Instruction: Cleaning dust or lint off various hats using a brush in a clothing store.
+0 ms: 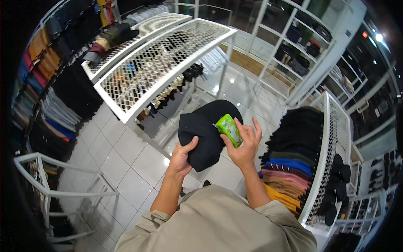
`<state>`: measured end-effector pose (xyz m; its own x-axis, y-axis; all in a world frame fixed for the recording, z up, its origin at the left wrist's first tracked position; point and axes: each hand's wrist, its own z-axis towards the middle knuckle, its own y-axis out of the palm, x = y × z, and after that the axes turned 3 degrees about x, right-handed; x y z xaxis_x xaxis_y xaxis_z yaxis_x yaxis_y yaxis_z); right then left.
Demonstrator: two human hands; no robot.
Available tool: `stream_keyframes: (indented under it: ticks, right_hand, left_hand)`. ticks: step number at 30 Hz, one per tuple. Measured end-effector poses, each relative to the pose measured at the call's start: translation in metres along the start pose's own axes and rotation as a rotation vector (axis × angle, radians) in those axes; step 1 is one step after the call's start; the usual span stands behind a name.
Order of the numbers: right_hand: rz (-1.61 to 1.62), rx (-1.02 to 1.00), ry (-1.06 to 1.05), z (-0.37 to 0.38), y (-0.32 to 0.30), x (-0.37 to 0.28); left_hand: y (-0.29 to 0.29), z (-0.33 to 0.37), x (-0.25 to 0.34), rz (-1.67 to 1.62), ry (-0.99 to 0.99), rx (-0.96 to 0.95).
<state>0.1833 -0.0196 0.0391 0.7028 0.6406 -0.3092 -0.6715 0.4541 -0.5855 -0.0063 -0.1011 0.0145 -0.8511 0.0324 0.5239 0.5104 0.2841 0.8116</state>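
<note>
A black cap (200, 133) is held up in front of my body, its curved brim toward the upper right. My left hand (183, 156) grips the cap's left edge, thumb on top and the other fingers hidden underneath. In my right hand (245, 145) is a small bright green brush (229, 129) with a patterned back, pinched between thumb and fingers. The brush lies against the cap's right side near the brim. Short bristles seem to show along its left edge, though most of its underside is hidden.
A white mesh-topped rack (168, 59) with clothes hanging below stands ahead. Folded garments (289, 168) hang in a row on the right, beside another mesh rack (321, 168) holding dark items. A white metal frame (69, 193) stands at left on the tiled floor (126, 157).
</note>
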Motion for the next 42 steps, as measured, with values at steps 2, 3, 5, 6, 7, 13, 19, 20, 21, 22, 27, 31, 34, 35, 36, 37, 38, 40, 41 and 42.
stream_keyframes:
  ticks: [2, 3, 5, 6, 7, 13, 19, 20, 21, 22, 27, 31, 34, 35, 36, 37, 38, 40, 41, 42]
  right_hand:
    - [-0.046, 0.007, 0.026, -0.009, -0.009, -0.001]
    - [0.186, -0.034, 0.130, -0.010, -0.012, 0.001]
    - [0.479, -0.138, 0.239, -0.010, -0.024, 0.009]
    - [0.487, -0.096, 0.168, -0.007, -0.023, 0.012]
    - [0.473, -0.108, 0.132, -0.003, -0.026, 0.017]
    - [0.269, -0.025, 0.277, -0.011, -0.029, 0.061]
    - [0.207, -0.067, 0.124, -0.002, -0.025, 0.041]
    - [0.039, -0.018, 0.197, 0.001, -0.016, 0.049]
    - [0.074, -0.013, 0.195, 0.001, -0.009, 0.053]
    - [0.083, -0.018, 0.184, -0.005, -0.007, 0.050]
    - [0.365, -0.150, 0.134, -0.015, -0.010, 0.016]
    - [0.432, -0.101, 0.256, -0.009, 0.010, 0.035]
    - [0.439, -0.158, 0.047, -0.017, -0.003, 0.013]
    - [0.500, -0.266, 0.025, -0.018, -0.006, 0.014]
    - [0.480, -0.304, 0.011, -0.011, -0.011, 0.015]
    - [0.497, -0.238, 0.066, -0.003, -0.005, 0.020]
    - [0.504, -0.171, 0.137, 0.002, -0.001, 0.023]
    - [0.543, -0.134, 0.233, 0.005, 0.006, 0.016]
    - [0.508, -0.141, 0.125, 0.001, 0.007, 0.009]
    - [0.468, -0.141, 0.013, 0.000, 0.009, 0.006]
  left_hand:
    - [0.014, 0.003, -0.021, 0.282, -0.002, 0.086]
    - [0.019, 0.005, -0.032, 0.332, -0.018, 0.037]
    - [0.023, 0.008, -0.053, 0.588, 0.008, -0.107]
    - [0.025, 0.008, -0.060, 0.718, 0.035, -0.201]
    - [0.028, 0.007, -0.064, 0.757, 0.050, -0.244]
    - [0.043, 0.014, -0.051, 0.788, 0.109, -0.249]
    - [0.034, 0.015, -0.047, 0.858, 0.065, -0.300]
    - [0.034, 0.015, -0.045, 0.849, 0.005, -0.292]
    - [0.033, 0.015, -0.048, 0.826, -0.034, -0.255]
    - [0.030, 0.014, -0.051, 0.822, -0.023, -0.244]
    - [0.012, 0.015, -0.041, 0.751, 0.082, -0.134]
    - [0.018, 0.009, -0.039, 0.665, 0.093, -0.148]
    - [0.013, 0.017, -0.036, 0.634, 0.215, -0.026]
    - [0.009, 0.019, -0.035, 0.606, 0.234, -0.033]
    - [0.008, 0.019, -0.036, 0.604, 0.238, -0.027]
    - [0.008, 0.020, -0.037, 0.604, 0.240, -0.028]
    - [0.013, 0.016, -0.039, 0.608, 0.225, -0.035]
    - [0.015, 0.017, -0.042, 0.627, 0.229, 0.015]
    - [0.009, 0.021, -0.042, 0.546, 0.241, 0.043]
    - [0.011, 0.027, -0.037, 0.466, 0.254, 0.062]
